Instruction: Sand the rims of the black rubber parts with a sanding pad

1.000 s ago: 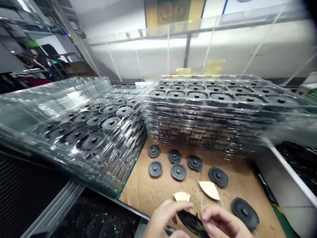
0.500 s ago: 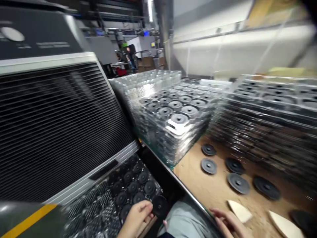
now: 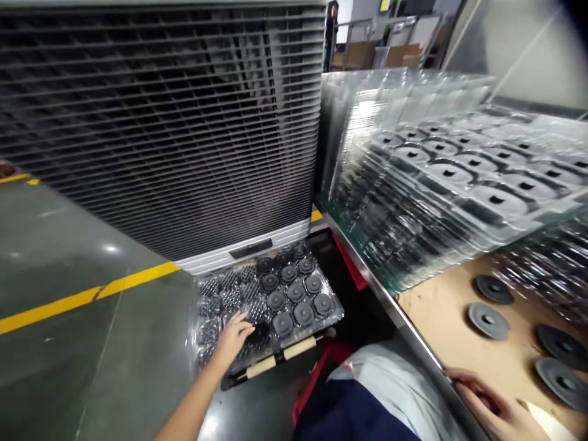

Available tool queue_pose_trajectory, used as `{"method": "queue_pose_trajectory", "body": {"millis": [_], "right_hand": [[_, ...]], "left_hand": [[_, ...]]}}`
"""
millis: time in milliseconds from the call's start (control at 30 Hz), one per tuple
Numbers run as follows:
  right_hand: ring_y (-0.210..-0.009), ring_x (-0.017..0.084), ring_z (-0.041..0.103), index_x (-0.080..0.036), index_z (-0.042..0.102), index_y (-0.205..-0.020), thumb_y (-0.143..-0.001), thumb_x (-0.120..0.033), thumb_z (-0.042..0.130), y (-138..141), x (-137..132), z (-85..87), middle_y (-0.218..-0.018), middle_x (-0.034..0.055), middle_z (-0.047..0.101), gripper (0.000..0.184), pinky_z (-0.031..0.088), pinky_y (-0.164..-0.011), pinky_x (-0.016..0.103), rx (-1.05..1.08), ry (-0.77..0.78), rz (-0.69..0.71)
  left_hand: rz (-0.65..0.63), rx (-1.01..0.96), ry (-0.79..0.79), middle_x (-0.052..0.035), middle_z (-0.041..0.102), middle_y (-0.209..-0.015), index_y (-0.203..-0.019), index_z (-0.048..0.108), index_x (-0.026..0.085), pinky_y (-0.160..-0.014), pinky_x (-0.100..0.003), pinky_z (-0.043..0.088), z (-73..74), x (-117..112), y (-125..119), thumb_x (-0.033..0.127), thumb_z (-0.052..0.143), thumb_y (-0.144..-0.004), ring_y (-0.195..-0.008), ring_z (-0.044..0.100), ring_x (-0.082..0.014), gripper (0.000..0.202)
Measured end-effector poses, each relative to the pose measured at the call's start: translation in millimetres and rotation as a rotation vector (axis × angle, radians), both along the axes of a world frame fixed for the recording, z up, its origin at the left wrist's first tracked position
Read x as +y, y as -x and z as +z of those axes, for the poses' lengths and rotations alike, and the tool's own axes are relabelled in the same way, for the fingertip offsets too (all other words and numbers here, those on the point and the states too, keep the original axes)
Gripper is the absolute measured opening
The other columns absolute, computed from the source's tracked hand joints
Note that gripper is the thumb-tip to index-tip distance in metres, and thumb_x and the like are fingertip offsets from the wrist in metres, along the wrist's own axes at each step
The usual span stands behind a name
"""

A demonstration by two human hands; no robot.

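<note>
My left hand [image 3: 233, 338] reaches down to a clear plastic tray [image 3: 215, 293] on a low stand beside me. Its fingertips pinch the edge of a black rubber disc [image 3: 261, 332] lying in a pocket at the tray's front. Several more black discs [image 3: 294, 293] fill the tray's right half, and the left pockets look bare. My right hand [image 3: 487, 405] rests on the metal table edge [image 3: 416, 334] with its fingers curled over it. Loose black discs [image 3: 487, 320] lie on the cardboard sheet [image 3: 441, 309] just beyond that hand.
A big louvred cooler [image 3: 160, 122] stands right behind the low tray. Tall stacks of clear trays with discs [image 3: 441, 184] crowd the table's back. A yellow line [image 3: 92, 295] crosses the green floor. A red stool [image 3: 321, 358] shows under my lap.
The view has swung left and down. My left hand carried a black disc from my lap out to the low tray. My right hand stays at the table edge.
</note>
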State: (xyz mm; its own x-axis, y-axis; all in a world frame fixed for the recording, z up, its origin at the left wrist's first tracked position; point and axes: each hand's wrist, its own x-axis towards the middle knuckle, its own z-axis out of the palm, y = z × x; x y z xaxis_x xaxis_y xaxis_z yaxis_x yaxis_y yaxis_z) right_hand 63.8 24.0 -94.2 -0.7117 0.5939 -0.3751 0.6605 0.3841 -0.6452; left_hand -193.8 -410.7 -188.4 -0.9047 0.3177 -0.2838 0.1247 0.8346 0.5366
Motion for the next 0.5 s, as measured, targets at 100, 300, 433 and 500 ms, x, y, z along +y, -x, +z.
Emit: {"method": "queue_pose_trajectory", "body": {"millis": [100, 300, 433, 500], "right_hand": [[-0.085, 0.030, 0.068, -0.022, 0.073, -0.074, -0.055, -0.058, 0.051, 5, -5, 6.2, -0.074, 0.0059, 0.072, 0.047, 0.055, -0.063, 0.031, -0.042, -0.040, 0.014], [-0.074, 0.026, 0.068, -0.019, 0.069, -0.080, -0.071, -0.054, 0.036, 4, -5, 0.4, -0.074, 0.0080, 0.070, 0.049, 0.055, -0.061, 0.033, -0.016, -0.201, 0.175], [-0.076, 0.019, 0.065, -0.017, 0.065, -0.085, -0.085, -0.039, 0.036, 9, -21, 8.4, -0.084, 0.0062, 0.069, 0.037, 0.053, -0.070, 0.032, -0.004, -0.203, 0.195], [-0.076, 0.016, 0.063, -0.014, 0.062, -0.091, -0.091, -0.033, 0.043, 16, -30, 18.6, -0.084, 0.0044, 0.066, 0.027, 0.052, -0.071, 0.033, -0.031, -0.231, 0.180]], "left_hand": [[-0.008, 0.077, -0.001, -0.0093, 0.053, -0.128, -0.108, 0.059, 0.017, -0.097, -0.051, 0.040, -21.6, 11, -14, 0.030, 0.054, -0.085, -0.117, 0.049, -0.0256, 0.026], [0.030, 0.223, 0.012, -0.0102, 0.051, -0.131, -0.102, 0.061, 0.016, -0.102, -0.053, 0.036, -36.1, 0, -27, 0.027, 0.052, -0.086, -0.126, 0.042, -0.0279, 0.022], [-0.010, 0.324, -0.050, -0.0139, 0.052, -0.129, -0.100, 0.064, 0.017, -0.104, -0.051, 0.037, -20.8, 13, -22, 0.029, 0.039, -0.085, -0.127, 0.042, -0.0341, 0.031], [-0.087, 0.363, -0.128, -0.0125, 0.053, -0.128, -0.108, 0.060, 0.022, -0.102, -0.055, 0.039, -3.5, 40, -11, 0.034, 0.037, -0.085, -0.126, 0.042, -0.0361, 0.034]]}}
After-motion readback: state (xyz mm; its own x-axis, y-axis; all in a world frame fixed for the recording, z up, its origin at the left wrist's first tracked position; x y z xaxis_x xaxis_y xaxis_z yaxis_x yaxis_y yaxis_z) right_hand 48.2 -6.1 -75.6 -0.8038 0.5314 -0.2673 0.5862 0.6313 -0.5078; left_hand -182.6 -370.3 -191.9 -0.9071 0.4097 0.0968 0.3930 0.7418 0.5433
